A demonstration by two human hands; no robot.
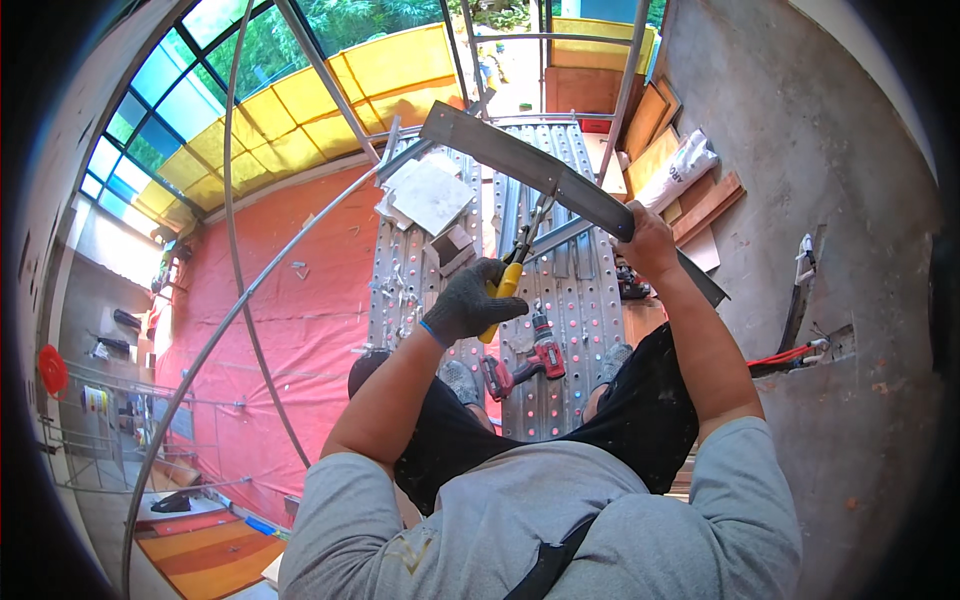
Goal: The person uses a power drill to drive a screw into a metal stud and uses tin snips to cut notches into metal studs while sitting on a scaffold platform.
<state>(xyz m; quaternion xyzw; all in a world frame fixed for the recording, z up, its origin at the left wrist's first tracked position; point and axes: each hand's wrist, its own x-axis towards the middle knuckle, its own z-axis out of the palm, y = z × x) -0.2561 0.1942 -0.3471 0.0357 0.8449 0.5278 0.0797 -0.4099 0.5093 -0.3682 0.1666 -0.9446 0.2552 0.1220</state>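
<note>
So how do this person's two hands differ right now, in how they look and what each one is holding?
The left hand wears a dark knit glove; the right hand is bare. The left hand grips yellow-handled snips, while the right hand holds the long grey metal strip near its lower end. The left hand sits lower and nearer the body; the right hand is raised further out. Both are closed around something, above the perforated metal platform.

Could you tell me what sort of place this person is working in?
Most likely a construction site, seen from up on scaffolding: perforated metal planks underfoot, a red power drill lying there, bare concrete wall, and a metal channel being cut with snips.
</note>
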